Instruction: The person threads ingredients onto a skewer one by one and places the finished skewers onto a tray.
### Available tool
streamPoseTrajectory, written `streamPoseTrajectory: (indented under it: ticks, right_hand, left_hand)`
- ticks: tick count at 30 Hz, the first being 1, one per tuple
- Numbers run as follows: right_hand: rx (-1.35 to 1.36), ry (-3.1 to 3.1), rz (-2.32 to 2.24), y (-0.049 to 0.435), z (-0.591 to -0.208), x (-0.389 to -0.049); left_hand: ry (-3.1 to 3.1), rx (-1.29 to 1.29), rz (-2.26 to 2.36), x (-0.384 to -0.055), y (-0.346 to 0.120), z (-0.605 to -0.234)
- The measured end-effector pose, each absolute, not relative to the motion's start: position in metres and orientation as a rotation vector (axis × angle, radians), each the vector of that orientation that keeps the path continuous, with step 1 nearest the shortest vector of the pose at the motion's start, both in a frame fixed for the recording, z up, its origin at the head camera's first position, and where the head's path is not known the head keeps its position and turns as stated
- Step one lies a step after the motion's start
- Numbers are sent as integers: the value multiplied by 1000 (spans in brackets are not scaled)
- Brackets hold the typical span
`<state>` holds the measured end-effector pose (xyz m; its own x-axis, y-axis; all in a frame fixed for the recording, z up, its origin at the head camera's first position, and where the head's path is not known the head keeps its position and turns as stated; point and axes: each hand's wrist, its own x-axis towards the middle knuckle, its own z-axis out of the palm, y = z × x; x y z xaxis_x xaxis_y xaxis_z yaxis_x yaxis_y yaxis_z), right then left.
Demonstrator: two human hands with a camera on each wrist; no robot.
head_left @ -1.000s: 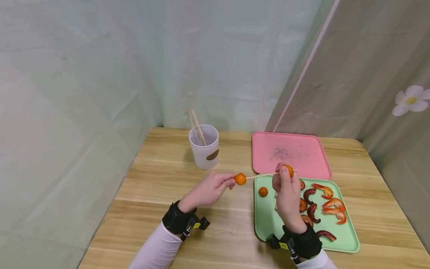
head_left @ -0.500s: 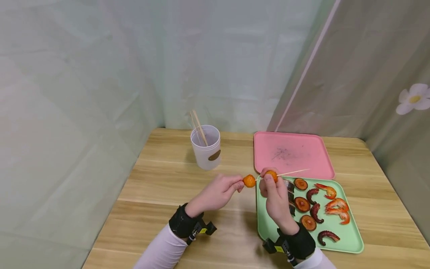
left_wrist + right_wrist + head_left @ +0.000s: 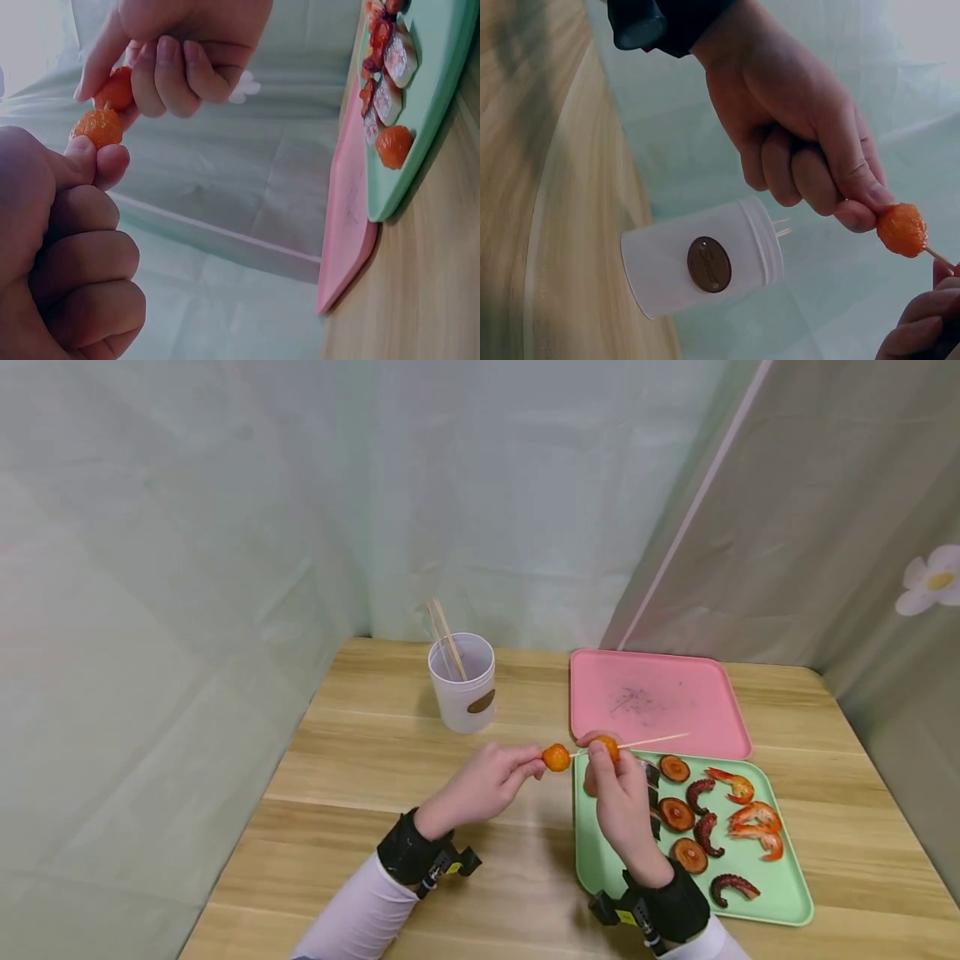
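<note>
In the head view, my left hand (image 3: 483, 785) pinches the left end of a thin wooden skewer (image 3: 660, 741), right beside a threaded orange ball (image 3: 556, 757). A second orange ball (image 3: 609, 746) is on the same skewer, between the thumb and fingers of my right hand (image 3: 626, 818). Only a short gap separates the two balls; the skewer's bare tip sticks out to the right. Below lies a green tray (image 3: 600, 868) with mushroom caps (image 3: 677, 815), octopus tentacles (image 3: 733, 887), shrimp (image 3: 753, 817) and dark-edged fish slices. A loose orange ball (image 3: 394, 146) sits at its edge in the left wrist view.
A pink tray (image 3: 697, 710) with dark specks lies behind the green one. At the back left stands a white cup (image 3: 463, 703) holding several skewers (image 3: 448, 639). Pale curtains hang behind the wooden table (image 3: 360, 760).
My right hand has slid its orange ball leftward along the skewer, close to the first ball. More bare skewer now shows on the right. The last half second shows almost no motion.
</note>
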<state>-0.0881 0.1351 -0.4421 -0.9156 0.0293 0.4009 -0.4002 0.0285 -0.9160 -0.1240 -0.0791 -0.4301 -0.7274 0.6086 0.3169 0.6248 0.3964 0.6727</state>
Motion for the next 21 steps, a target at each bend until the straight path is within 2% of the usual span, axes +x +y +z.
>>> streamPoseTrajectory:
  ticks: [11,21]
  right_hand:
    - [501,-2044,1967,138,-441,-90]
    - [635,-2120,1763,149,-441,-96]
  left_hand:
    - [-2595,-1162,-1224,-129,-84,-431]
    - [-2543,-1120,-1243,-131,-89,-428]
